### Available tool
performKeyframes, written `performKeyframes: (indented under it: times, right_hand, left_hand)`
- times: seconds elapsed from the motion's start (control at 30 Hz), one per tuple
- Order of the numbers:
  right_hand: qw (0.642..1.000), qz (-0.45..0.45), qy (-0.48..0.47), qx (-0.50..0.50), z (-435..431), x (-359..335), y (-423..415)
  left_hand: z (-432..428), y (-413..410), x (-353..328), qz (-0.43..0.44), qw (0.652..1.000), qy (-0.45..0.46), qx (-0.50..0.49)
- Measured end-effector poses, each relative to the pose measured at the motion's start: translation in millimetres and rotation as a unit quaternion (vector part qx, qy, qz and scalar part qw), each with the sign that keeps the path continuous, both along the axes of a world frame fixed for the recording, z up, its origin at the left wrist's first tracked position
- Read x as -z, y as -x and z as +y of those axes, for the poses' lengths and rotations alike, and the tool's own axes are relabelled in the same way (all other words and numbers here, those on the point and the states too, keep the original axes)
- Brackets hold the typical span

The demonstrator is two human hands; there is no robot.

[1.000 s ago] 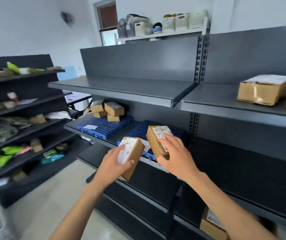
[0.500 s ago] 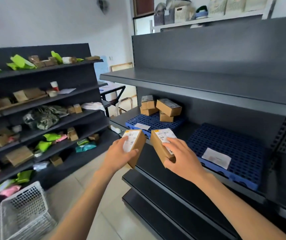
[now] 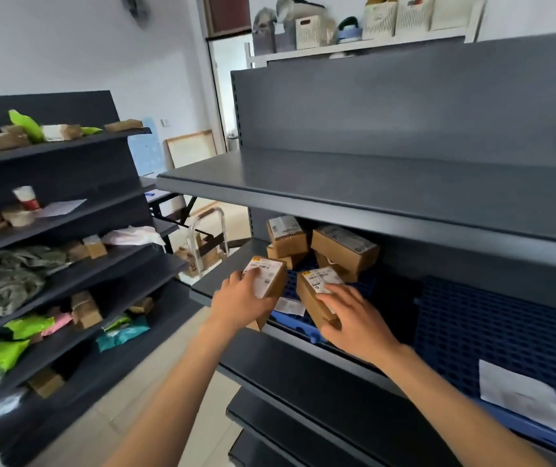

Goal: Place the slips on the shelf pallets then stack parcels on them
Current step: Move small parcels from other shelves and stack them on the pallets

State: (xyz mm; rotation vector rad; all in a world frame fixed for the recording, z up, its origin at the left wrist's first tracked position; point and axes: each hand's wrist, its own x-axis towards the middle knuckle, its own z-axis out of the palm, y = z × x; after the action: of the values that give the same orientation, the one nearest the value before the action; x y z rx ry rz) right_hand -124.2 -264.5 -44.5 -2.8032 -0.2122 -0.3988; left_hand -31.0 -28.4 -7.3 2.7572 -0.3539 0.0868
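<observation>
**Both parcels now over far pallet, ready to set down**

Moved left along the shelf since the earlier frame: both hands now reach under the upper shelf toward the far pallet, where a second ago they hung at the shelf edge.

Near right: near pallet [image 3: 492,335] with its slip [image 3: 519,396] in place, no parcels on it, off to the right of both arms.

Mid: left hand [image 3: 241,299] clenched around left parcel [image 3: 268,276], label up, just short of the pallet's front-left corner. Right hand [image 3: 354,318] gripping right parcel [image 3: 315,294], long axis running front to back, already above the far pallet [image 3: 298,323] and the second slip [image 3: 289,306]. Right hand nearer the drop spot.

Far: stacked parcels [image 3: 320,247] at the pallet's back, just beyond both held boxes. Free room lies in front of that stack; set-down likely forward and down, right first. Contact with the pallet not discernible.
</observation>
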Motion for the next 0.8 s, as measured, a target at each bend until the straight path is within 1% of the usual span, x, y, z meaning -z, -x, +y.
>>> performKeyframes:
  times: [0.1,0.2,0.27,0.4,0.5,0.57,0.67,0.73,0.8]
  right_hand:
    - [0.999,0.000,0.038,0.005,6,9,-18]
    - [0.997,-0.024,0.072,0.030,7,11,-25]
    - [0.995,-0.030,0.074,0.052,8,8,-21]
    - [0.992,-0.061,0.038,0.102,15,-3,-2]
    - [0.981,-0.097,0.018,0.167,15,-9,15]
    - [0.969,-0.123,0.008,0.215,15,-9,32]
    - [0.950,-0.137,0.009,0.280,13,-1,74]
    - [0.940,-0.127,0.017,0.317,8,4,114]
    - [0.922,-0.113,0.025,0.369,0,4,161]
  left_hand:
    - [-3,-34,7,-0.008,0.999,-0.023,0.030]
    - [-11,-60,9,-0.030,0.997,-0.002,0.065]
    - [-14,-73,8,-0.045,0.995,0.010,0.092]
    - [-19,-85,-9,-0.072,0.980,0.105,0.153]
    - [-30,-85,-22,-0.082,0.953,0.184,0.224]
    - [-45,-74,-27,-0.052,0.934,0.223,0.276]
    - [-84,-39,-25,0.014,0.898,0.246,0.366]
    - [-116,-3,-20,0.049,0.869,0.254,0.422]
    - [-151,39,-14,0.081,0.835,0.251,0.483]
